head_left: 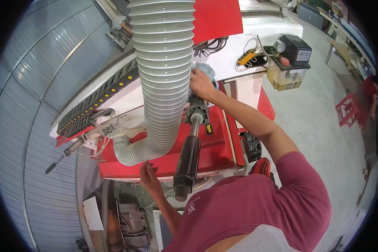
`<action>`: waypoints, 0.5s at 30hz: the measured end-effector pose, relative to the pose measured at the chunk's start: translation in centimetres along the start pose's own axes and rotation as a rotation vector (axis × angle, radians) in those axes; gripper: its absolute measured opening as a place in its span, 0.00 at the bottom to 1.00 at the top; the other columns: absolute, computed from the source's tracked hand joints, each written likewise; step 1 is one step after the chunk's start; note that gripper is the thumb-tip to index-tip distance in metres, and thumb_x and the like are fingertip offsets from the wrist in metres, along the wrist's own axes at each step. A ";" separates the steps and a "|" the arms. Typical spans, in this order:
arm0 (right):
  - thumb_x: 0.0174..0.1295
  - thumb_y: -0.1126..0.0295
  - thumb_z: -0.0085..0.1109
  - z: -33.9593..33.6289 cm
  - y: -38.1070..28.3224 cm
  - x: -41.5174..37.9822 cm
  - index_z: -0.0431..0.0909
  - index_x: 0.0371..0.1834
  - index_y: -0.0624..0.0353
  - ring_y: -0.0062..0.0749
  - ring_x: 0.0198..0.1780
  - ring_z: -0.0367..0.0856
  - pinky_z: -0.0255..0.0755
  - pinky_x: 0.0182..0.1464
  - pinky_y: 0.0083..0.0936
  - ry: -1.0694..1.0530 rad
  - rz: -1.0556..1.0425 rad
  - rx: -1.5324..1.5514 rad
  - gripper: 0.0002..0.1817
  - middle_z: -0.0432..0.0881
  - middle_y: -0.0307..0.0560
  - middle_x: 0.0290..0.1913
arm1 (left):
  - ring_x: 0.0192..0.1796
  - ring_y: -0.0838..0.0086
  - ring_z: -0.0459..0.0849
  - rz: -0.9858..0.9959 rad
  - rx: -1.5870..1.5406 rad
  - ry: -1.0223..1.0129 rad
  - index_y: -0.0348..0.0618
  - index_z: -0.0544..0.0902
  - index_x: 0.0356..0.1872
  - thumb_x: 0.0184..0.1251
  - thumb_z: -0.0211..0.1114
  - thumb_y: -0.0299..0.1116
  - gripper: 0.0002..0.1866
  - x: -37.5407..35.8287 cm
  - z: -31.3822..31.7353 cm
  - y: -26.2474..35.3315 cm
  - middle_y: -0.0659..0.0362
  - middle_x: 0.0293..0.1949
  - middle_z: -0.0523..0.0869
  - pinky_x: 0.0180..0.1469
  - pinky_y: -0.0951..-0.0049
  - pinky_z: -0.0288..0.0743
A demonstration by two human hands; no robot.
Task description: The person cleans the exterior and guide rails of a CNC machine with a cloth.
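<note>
Evidently, the right grip (202, 85) is at a pale blue item (206, 70), fingers curled against it; whether they are closed on it cannot be determined, as the hand covers the contact. The item lies on the far side of that hand, just right of the ribbed hose (163, 63). The left grip (150, 175) is loosely open, with nothing seen in it, its fingers raised near the underside of the hose's bend. The hose descends in front of a white and red machine and curves left above the red trough (216, 149). A black-sleeved rod (187, 161) slants toward the wearer from a bracket (196, 112). A cable chain (97, 98) runs along the machine's left side; a yellowish tank (286, 78) with a black top is at right.
</note>
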State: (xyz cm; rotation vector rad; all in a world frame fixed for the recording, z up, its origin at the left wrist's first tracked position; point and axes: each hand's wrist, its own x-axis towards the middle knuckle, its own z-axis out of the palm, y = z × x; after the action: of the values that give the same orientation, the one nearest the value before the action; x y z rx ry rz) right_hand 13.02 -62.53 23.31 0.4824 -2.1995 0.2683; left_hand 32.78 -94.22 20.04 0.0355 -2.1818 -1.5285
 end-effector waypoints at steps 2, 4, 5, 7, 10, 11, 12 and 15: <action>0.46 0.70 0.53 1.6 -0.5 2.3 0.78 0.40 0.51 0.42 0.51 0.68 0.68 0.46 0.34 0.009 -0.082 -0.029 0.15 0.72 0.44 0.50 | 0.32 0.76 0.80 0.010 -0.006 0.040 0.33 0.74 0.46 0.69 0.49 0.32 0.13 -1.0 -1.0 -1.7 0.55 0.36 0.79 0.36 0.76 0.75; 0.47 0.66 0.53 4.1 -0.2 3.6 0.78 0.40 0.51 0.39 0.52 0.67 0.66 0.44 0.34 0.144 -0.246 -0.020 0.15 0.73 0.41 0.49 | 0.32 0.76 0.79 0.016 -0.013 0.083 0.34 0.75 0.46 0.69 0.49 0.32 0.13 -1.9 -1.9 -3.3 0.56 0.35 0.79 0.35 0.76 0.74; 0.47 0.66 0.53 5.0 0.2 3.5 0.78 0.40 0.51 0.39 0.52 0.67 0.66 0.44 0.34 0.141 -0.249 -0.016 0.15 0.73 0.41 0.49 | 0.31 0.77 0.78 -0.013 -0.064 0.132 0.34 0.75 0.46 0.69 0.49 0.32 0.13 -2.3 -2.2 -3.9 0.57 0.34 0.79 0.35 0.76 0.74; 0.48 0.67 0.52 6.2 0.9 3.0 0.78 0.40 0.49 0.39 0.52 0.67 0.66 0.45 0.38 0.091 -0.289 -0.111 0.14 0.72 0.40 0.50 | 0.30 0.77 0.78 -0.050 -0.122 0.185 0.35 0.75 0.45 0.69 0.49 0.33 0.12 -2.9 -2.4 -4.7 0.58 0.33 0.78 0.34 0.77 0.73; 0.48 0.68 0.53 1.6 1.7 0.9 0.78 0.40 0.46 0.40 0.51 0.68 0.67 0.48 0.38 0.031 -0.251 -0.154 0.14 0.70 0.41 0.53 | 0.29 0.78 0.76 -0.092 -0.095 0.237 0.36 0.75 0.45 0.70 0.50 0.33 0.12 -3.7 -2.4 -5.4 0.59 0.32 0.77 0.33 0.77 0.73; 0.48 0.68 0.53 0.9 2.6 0.1 0.78 0.40 0.46 0.40 0.51 0.68 0.67 0.48 0.38 0.029 -0.258 -0.152 0.14 0.70 0.41 0.53 | 0.29 0.78 0.76 -0.015 -0.108 0.247 0.36 0.75 0.44 0.70 0.49 0.33 0.12 -4.0 -2.3 -5.6 0.59 0.32 0.77 0.33 0.77 0.72; 0.47 0.71 0.52 0.1 3.8 -0.7 0.77 0.42 0.48 0.43 0.51 0.68 0.66 0.51 0.37 -0.008 -0.229 -0.054 0.16 0.71 0.44 0.53 | 0.29 0.79 0.76 0.064 -0.122 0.259 0.36 0.75 0.43 0.70 0.49 0.34 0.12 -4.4 -2.1 -6.0 0.59 0.32 0.77 0.33 0.77 0.72; 0.44 0.76 0.52 -3.0 6.8 -2.8 0.76 0.42 0.48 0.48 0.52 0.67 0.65 0.52 0.37 0.014 -0.034 0.120 0.18 0.70 0.48 0.54 | 0.28 0.77 0.74 -0.009 -0.034 0.367 0.36 0.75 0.40 0.69 0.51 0.34 0.11 -7.6 -2.9 -14.3 0.59 0.32 0.76 0.33 0.76 0.72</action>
State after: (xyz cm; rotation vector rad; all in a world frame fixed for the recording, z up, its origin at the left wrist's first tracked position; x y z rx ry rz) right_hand 13.79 -54.61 22.78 0.5818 -2.1677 0.3864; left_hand 37.23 -100.07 5.25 0.2923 -1.8671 -1.4330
